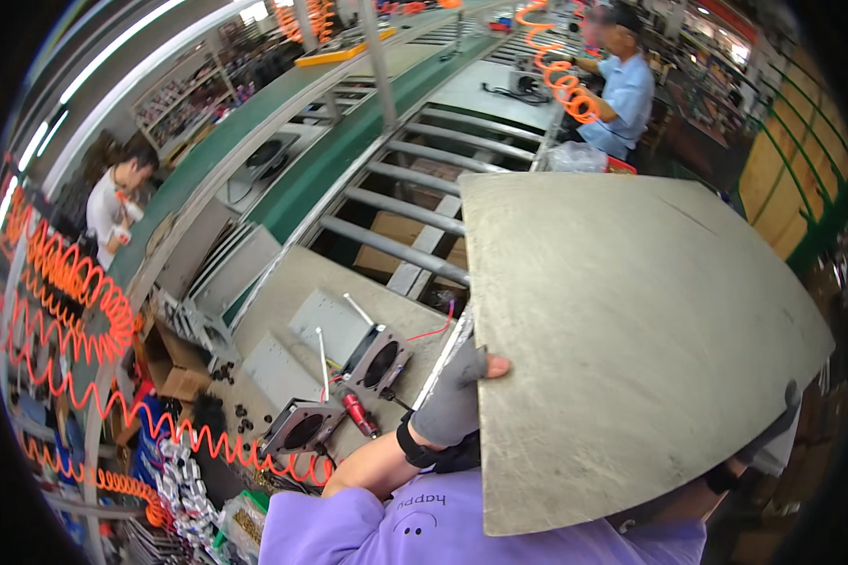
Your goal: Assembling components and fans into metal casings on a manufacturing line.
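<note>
I hold a large flat grey board [631, 348] up in front of me, tilted toward the camera. My left hand [457, 395], in a grey fingerless glove, grips its left edge with the thumb on the face. My right hand [782, 424], also gloved, clasps the lower right edge and is mostly hidden behind the board. Below the left hand, on the workbench [292, 282], lie two square fan units [377, 363] with black round openings and a red power screwdriver [358, 412].
A roller conveyor [424, 188] and a green belt [349, 132] run away ahead. One person in a blue shirt [622, 89] works at the far right, another in white [113, 202] at the left. Orange coiled air hoses [75, 292] hang left. A cardboard box [179, 372] sits beside the bench.
</note>
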Tool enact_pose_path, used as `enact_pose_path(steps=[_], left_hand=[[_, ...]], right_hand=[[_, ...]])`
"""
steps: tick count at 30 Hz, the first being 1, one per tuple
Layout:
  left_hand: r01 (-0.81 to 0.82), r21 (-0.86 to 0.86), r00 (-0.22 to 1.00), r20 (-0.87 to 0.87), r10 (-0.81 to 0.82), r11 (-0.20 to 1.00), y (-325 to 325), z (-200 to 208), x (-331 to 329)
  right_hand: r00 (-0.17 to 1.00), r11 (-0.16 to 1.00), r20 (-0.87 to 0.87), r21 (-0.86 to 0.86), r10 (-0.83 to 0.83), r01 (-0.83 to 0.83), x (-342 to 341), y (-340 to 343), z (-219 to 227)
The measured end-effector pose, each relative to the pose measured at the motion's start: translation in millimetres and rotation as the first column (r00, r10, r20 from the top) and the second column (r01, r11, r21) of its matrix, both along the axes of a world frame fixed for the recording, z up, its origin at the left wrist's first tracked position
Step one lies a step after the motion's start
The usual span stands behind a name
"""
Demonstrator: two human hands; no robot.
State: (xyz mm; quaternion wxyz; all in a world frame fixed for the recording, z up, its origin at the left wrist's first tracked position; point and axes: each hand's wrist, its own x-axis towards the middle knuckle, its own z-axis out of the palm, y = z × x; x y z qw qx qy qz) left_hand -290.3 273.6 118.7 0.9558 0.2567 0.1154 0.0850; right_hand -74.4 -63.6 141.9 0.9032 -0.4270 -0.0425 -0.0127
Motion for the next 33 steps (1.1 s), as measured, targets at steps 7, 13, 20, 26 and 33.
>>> enact_pose_path(steps=[7, 13, 20, 26, 33], left_hand=[[-0.359, -0.114, 0.931, -0.118, 0.346, 0.927, 48.3, -61.4, -24.6], [-0.536, -0.267, 0.844, -0.201, 0.498, 0.801, 97.0, -108.3, 13.0], [-0.673, -0.157, 0.740, -0.153, 0.655, 0.723, 126.9, -142.9, 62.4], [-0.119, 0.563, 0.675, -0.558, 0.482, 0.818, 61.9, -245.0, 35.6], [0.609, 0.711, 0.348, -0.638, 0.687, 0.351, 91.6, -255.7, 78.9]], right_hand=[[0.929, 0.893, 0.028, -0.287, 0.370, -0.347, 91.3, 193.5, 8.7], [0.824, 0.780, 0.006, -0.326, 0.566, -0.534, 203.0, 336.2, -64.0], [0.696, 0.659, 0.021, -0.345, 0.717, -0.669, 258.7, 467.9, -138.1], [0.310, 0.332, -0.243, 0.057, 0.919, -0.941, 377.7, 558.3, -244.6], [0.326, 0.324, -0.455, -0.086, 0.828, -0.942, 376.1, 570.5, -283.3]])
